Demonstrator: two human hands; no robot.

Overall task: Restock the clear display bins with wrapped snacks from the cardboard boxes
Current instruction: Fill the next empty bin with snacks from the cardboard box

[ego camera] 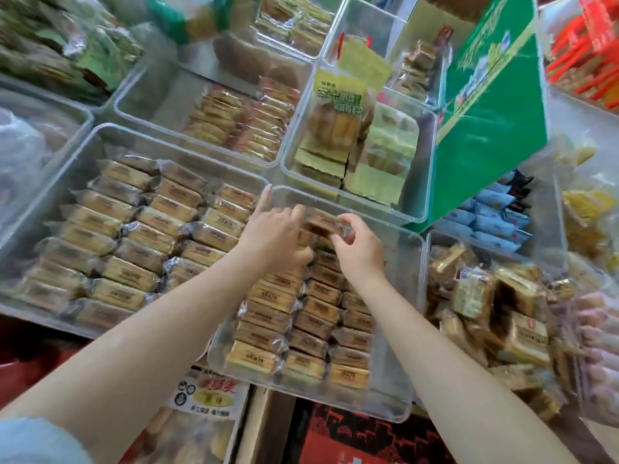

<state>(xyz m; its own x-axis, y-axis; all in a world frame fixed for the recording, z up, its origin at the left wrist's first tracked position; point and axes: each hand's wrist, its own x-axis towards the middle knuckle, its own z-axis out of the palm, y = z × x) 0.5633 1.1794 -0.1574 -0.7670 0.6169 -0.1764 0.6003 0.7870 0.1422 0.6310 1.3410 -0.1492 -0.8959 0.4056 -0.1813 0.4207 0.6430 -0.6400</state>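
My left hand [274, 232] rested in the middle bin [407, 329], forefinger out toward its far-left corner, the other fingers curled over the rows; what they held was hidden. My right hand [360, 247] pinched a wrapped snack [321, 222] by its end at the far edge (print blurred). It wanted laying flat, square to its row. No cardboard box was clearly visible.

bins [415, 329]: clear plastic, smooth, glossy
snacks [258, 356]: crinkled clear glossy film wrappers
box [495, 95]: green printed card, slight sheen
sleeve [30, 440]: pale fuzzy cloth
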